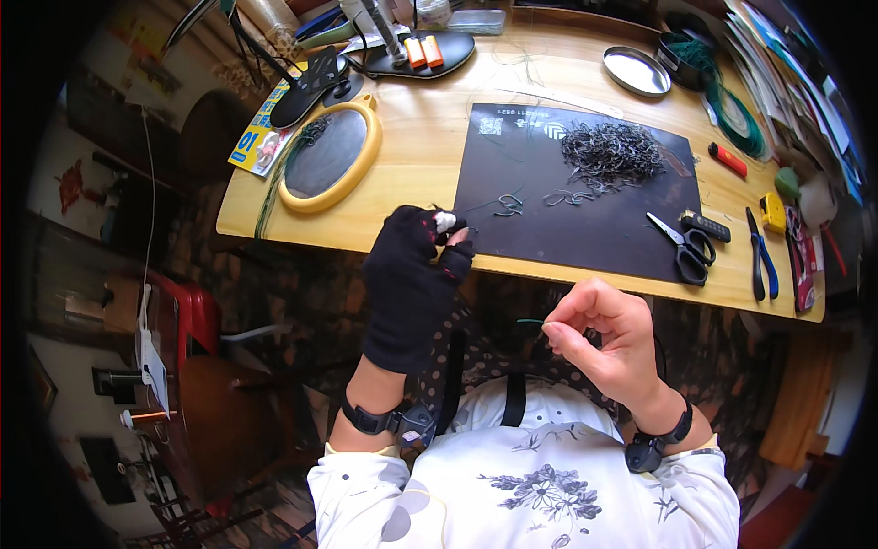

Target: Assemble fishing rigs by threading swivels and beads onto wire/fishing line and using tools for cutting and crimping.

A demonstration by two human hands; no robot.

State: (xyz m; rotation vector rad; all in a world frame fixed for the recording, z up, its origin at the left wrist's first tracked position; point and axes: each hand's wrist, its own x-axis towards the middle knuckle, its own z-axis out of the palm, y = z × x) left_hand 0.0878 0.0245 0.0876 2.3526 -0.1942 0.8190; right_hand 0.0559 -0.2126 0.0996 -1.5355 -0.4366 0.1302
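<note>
My left hand (413,274) wears a black fingerless glove with a white-taped fingertip and hovers at the near edge of the wooden table (430,137), fingers curled close to the black mat (585,197); whether it holds something I cannot tell. My bare right hand (604,334) is below the table edge, above my lap, pinching a thin green wire piece (530,321) between thumb and forefinger. A few bent green wire pieces (508,205) lie on the mat near my left hand. A heap of dark wire loops (611,151) sits further back on the mat.
Scissors (684,247) lie on the mat's right corner. Blue-handled pliers (761,261), a yellow tape measure (773,212) and a red lighter (729,160) are at the right. A yellow-framed oval mirror (331,156) lies left, a metal dish (637,71) and green wire coil (722,91) behind.
</note>
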